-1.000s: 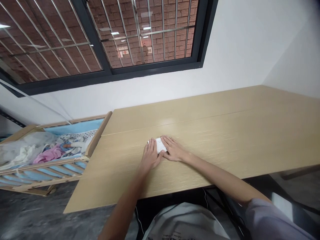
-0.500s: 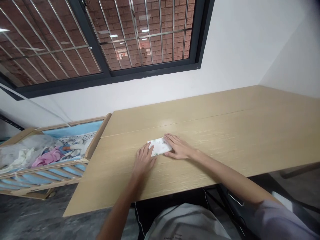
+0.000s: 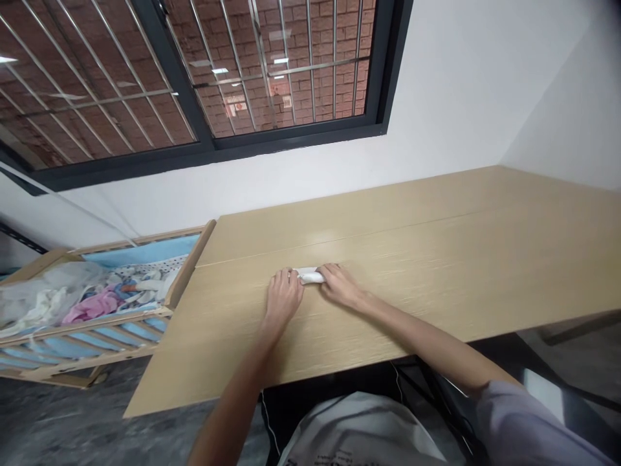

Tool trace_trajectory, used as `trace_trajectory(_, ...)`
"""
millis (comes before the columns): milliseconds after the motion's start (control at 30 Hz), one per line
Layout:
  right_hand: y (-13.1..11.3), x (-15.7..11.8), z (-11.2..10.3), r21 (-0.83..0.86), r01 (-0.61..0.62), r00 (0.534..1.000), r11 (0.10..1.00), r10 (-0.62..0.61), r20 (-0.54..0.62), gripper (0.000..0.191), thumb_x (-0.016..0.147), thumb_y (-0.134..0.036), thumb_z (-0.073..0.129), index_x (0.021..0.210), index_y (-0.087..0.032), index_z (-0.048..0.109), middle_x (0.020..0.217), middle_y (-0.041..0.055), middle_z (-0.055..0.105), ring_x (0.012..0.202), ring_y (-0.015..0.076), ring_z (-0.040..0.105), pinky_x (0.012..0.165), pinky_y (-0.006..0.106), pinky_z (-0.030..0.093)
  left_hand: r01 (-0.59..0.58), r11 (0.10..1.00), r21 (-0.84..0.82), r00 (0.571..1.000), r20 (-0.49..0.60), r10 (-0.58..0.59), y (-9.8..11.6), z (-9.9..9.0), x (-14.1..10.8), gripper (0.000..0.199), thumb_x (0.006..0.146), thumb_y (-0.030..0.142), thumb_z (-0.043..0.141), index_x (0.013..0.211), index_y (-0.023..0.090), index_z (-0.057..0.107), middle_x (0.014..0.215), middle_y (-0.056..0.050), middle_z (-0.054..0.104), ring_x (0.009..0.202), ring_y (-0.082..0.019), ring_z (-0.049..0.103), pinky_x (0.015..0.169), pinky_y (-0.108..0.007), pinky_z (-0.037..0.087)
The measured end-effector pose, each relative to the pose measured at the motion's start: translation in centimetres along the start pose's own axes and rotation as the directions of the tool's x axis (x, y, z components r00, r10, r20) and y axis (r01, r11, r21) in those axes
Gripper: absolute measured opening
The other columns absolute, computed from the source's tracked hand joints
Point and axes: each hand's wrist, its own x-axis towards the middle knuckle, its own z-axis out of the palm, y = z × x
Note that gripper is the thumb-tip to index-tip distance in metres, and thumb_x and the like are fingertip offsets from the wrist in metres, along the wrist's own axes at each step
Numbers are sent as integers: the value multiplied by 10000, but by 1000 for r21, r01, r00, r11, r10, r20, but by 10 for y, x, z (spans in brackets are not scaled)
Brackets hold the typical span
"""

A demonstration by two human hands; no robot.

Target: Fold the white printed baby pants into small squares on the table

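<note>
A small white folded cloth with a faint print lies on the wooden table, its near edge curled up into a roll. My left hand has its fingers closed around the left end. At the right end, my right hand grips the cloth with curled fingers. Both thumbs are mostly hidden, and only the middle of the cloth shows between the hands.
The pale wooden table runs along the white wall beneath a barred window. To the left stands a wooden crib with blue lining, holding a pink cloth and other fabrics.
The cloth lay flat under my hands before; its near side is now turned up and away from me into a narrow roll. My fingers have curled from flat to gripping.
</note>
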Motion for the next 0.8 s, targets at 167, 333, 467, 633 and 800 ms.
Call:
trace_trajectory(167, 3, 26, -53, 478, -59, 998, 876, 50, 32, 411, 759, -141, 587, 1151, -209, 487, 991, 36, 635, 850, 184, 595, 766, 309, 474, 215, 933, -289, 970, -49, -239, 7, -43, -5, 223, 998, 274, 429, 1037, 172, 623, 1032, -134, 653, 997, -287, 617, 881, -423, 482)
trace_trajectory(333, 5, 58, -83, 724, -203, 945, 660, -63, 322, 489, 772, -220, 663, 1212, -215, 448, 842, -21, 594, 722, 147, 577, 602, 244, 431, 431, 506, -747, 893, 272, -359, 13, -60, -36, 323, 934, 473, 566, 1095, 194, 583, 864, -33, 711, 776, -197, 684, 733, -319, 521)
trace_trajectory(467, 12, 78, -58, 650, -327, 834, 686, -114, 540, 509, 733, -257, 764, 1176, -193, 522, 792, -29, 600, 664, 127, 561, 561, 230, 409, 514, 474, -715, 850, 350, -394, 20, -40, -56, 407, 904, 468, 603, 1174, 170, 536, 697, 14, 667, 700, -205, 679, 707, -320, 502)
trace_trajectory(633, 25, 90, -6, 567, -403, 767, 718, -72, 637, 506, 639, -258, 851, 1059, -165, 585, 817, -8, 630, 703, 129, 592, 637, 246, 464, 558, 729, -396, 824, 365, -433, 31, -21, -63, 212, 957, 313, 542, 1123, 184, 569, 834, -42, 715, 862, -236, 704, 783, -331, 472)
trace_trajectory(800, 43, 85, 19, 536, -364, 794, 762, -47, 606, 568, 583, -319, 901, 1019, -170, 568, 844, 1, 630, 692, 128, 584, 611, 239, 459, 495, 858, -141, 815, 418, -401, 39, -20, -63, 200, 1005, 315, 480, 1082, 178, 604, 1019, -109, 751, 968, -260, 708, 777, -323, 455)
